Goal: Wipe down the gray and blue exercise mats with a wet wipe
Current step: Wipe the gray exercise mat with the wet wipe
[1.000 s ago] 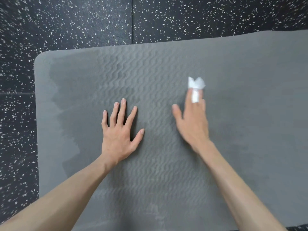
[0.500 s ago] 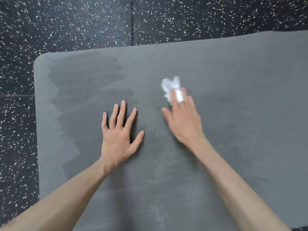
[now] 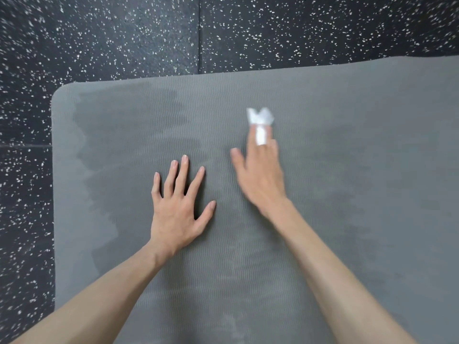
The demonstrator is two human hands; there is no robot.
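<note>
Gray foam, ribbed and darkened in damp patches, fills most of what I can see: the gray mat (image 3: 347, 170) lies flat on the black speckled floor (image 3: 99, 33). The person's left hand (image 3: 177, 209) rests on it palm down, fingers straight and spread, holding nothing. Just to its right, the right hand (image 3: 260, 180), blurred, presses a crumpled white wet wipe (image 3: 259, 117) against the mat under straight fingers, part of the wipe looped over one finger. Its grip on the wipe looks flat rather than curled.
</note>
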